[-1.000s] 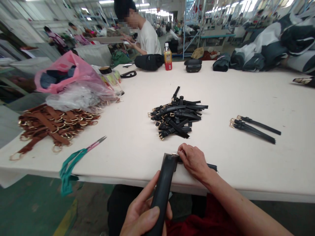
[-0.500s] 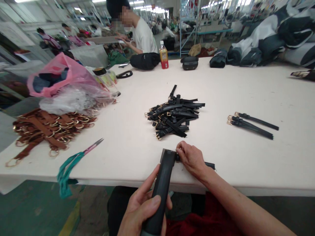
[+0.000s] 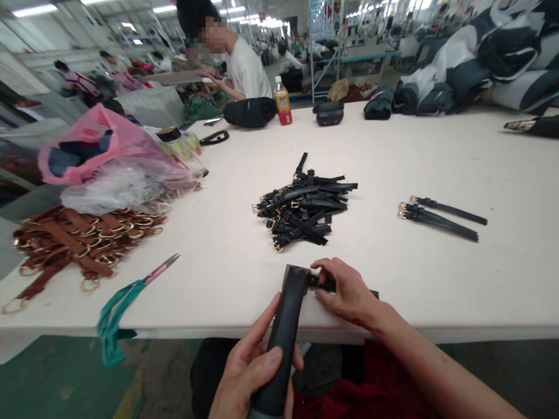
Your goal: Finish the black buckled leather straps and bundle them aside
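Observation:
My left hand (image 3: 257, 366) is wrapped around a long, dark handheld tool (image 3: 286, 326), which points up and away over the table's front edge. At its far end a flat, see-through piece shows. My right hand (image 3: 347, 291) is curled over a black strap (image 3: 325, 284), thumb and fingers on either side of it, right beside the tool's head. The strap's tail comes out past the hand on the right; its other end is partly hidden by the tool. Beyond my hands lies a pile of black straps (image 3: 305, 203) with gold buckles.
Several separate buckle straps (image 3: 441, 218) lie to the right. On the left are small scissors (image 3: 161, 269) with teal cloth, brown straps with rings (image 3: 87, 238) and a pink bag (image 3: 91, 145). A drink bottle (image 3: 283, 102) stands at the back, near a person (image 3: 248, 67).
My right hand's fingers have spread from a tight pinch and shifted slightly along the strap. The left hand keeps the tool nearly still. The whole view has shifted a little.

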Demonstrator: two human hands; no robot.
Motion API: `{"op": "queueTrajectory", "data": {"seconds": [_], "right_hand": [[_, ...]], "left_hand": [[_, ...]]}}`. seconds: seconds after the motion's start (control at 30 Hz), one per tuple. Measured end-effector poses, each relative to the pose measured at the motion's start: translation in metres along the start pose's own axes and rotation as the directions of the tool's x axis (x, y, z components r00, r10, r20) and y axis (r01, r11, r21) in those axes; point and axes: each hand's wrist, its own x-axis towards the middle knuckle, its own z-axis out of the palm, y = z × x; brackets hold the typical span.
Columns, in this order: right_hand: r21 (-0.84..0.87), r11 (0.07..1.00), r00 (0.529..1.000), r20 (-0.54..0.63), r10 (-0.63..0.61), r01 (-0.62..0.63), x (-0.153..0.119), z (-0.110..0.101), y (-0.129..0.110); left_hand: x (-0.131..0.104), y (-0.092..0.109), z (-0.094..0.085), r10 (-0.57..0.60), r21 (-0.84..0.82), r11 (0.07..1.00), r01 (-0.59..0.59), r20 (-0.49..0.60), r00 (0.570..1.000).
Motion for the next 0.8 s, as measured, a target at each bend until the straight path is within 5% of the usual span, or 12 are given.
{"op": "queueTrajectory", "data": {"seconds": [0.8], "right_hand": [[-0.120, 0.993, 0.998, -0.055, -0.011, 0.004, -0.014, 0.001, 0.016]], "left_hand": [[0.012, 0.013, -0.001, -0.010, 0.037, 0.999, 0.010, -0.001, 1.000]]}}
